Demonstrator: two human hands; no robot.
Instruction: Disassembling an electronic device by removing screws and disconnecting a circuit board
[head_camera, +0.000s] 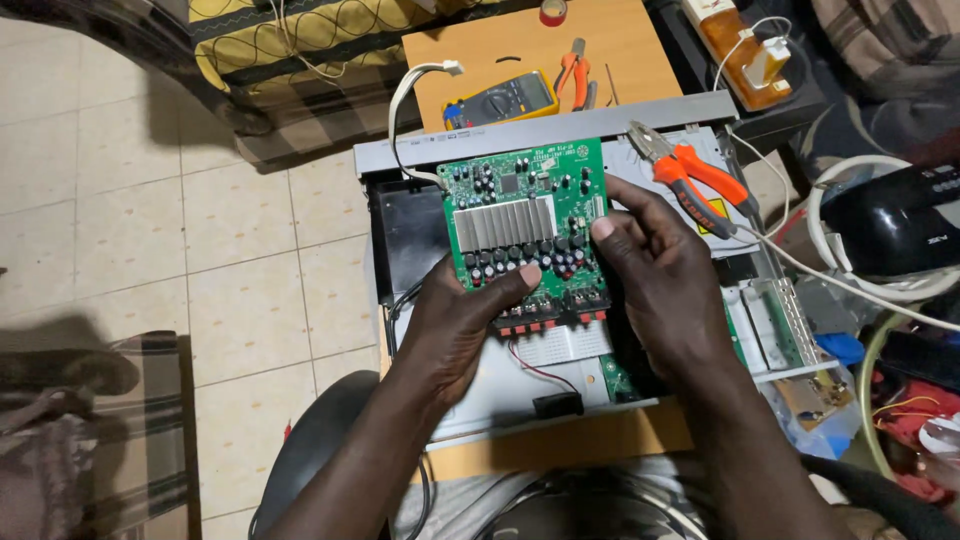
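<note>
1. Board (525, 215) held tilted above open chassis (400, 235); left hand (455, 325) and right hand (655, 280) fingers clenched on its edges.
2. White cable (405, 105) seemingly attached; a tug could strain it.
3. Pliers (690, 180) just beside; a knock risks a slip.

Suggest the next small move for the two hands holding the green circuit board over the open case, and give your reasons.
Probably lift the green circuit board only slightly and check the white cable. Both the left hand and right hand grip its lower edge above the open case, and that cable appears to run to its left side, so pulling further may strain it.
</note>
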